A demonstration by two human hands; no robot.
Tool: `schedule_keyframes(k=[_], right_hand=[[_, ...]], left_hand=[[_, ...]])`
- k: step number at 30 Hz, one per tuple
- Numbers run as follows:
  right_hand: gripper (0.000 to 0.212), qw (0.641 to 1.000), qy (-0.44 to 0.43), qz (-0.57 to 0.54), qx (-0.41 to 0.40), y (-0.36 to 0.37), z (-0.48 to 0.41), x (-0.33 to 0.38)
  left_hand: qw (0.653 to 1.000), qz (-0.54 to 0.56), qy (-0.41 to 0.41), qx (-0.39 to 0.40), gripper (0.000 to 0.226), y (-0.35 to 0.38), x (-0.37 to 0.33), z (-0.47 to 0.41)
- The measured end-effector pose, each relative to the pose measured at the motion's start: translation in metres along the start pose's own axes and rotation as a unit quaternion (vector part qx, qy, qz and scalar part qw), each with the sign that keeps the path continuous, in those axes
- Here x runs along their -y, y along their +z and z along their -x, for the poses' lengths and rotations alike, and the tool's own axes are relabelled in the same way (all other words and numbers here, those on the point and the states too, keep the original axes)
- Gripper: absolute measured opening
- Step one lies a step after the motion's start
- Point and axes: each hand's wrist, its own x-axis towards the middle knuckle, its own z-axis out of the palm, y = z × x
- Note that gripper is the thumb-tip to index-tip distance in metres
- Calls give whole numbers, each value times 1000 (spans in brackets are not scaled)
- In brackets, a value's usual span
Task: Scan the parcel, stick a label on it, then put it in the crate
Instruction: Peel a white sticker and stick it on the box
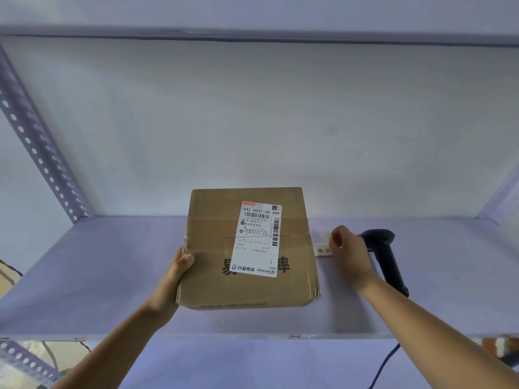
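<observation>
A brown cardboard parcel (247, 248) rests on the pale shelf (112, 276), with a white shipping label (258, 238) stuck on its top face. My left hand (177, 273) grips the parcel's near left edge, thumb on top. My right hand (348, 254) is just right of the parcel, its fingers pinched on a small white label (323, 249) that bears red characters. A black barcode scanner (384, 254) lies on the shelf directly behind my right hand, partly hidden by it. No crate is in view.
The scanner's dark cable (384, 363) hangs over the shelf's front edge at lower right. A perforated grey shelf post (36, 153) slants up at the left. A white wall closes the back, and another shelf board runs overhead.
</observation>
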Motion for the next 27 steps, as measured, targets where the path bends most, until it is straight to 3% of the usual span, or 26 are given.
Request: schedule_keyframes(k=[9, 13, 17, 21, 24, 27], right_hand=[[9, 996, -27, -37, -78, -13, -8, 6], [5, 985, -54, -48, -160, -34, -9, 17], [8, 963, -62, -136, -224, -60, -5, 38], [6, 949, -74, -194, -236, -77, 15, 58], [1, 947, -122, -185, -231, -75, 37, 72], [6, 939, -243, -106, -220, -63, 58, 83]], left_hand=[[1000, 0, -11, 13, 55, 0, -3, -3], [1000, 10, -26, 11, 54, -1, -4, -7], [998, 5, -55, 13, 54, -5, -5, -11], [996, 1, -83, 18, 47, -4, -6, -15], [995, 21, -94, 10, 44, -2, -5, -15], [995, 36, -93, 15, 40, 1, -7, -14]])
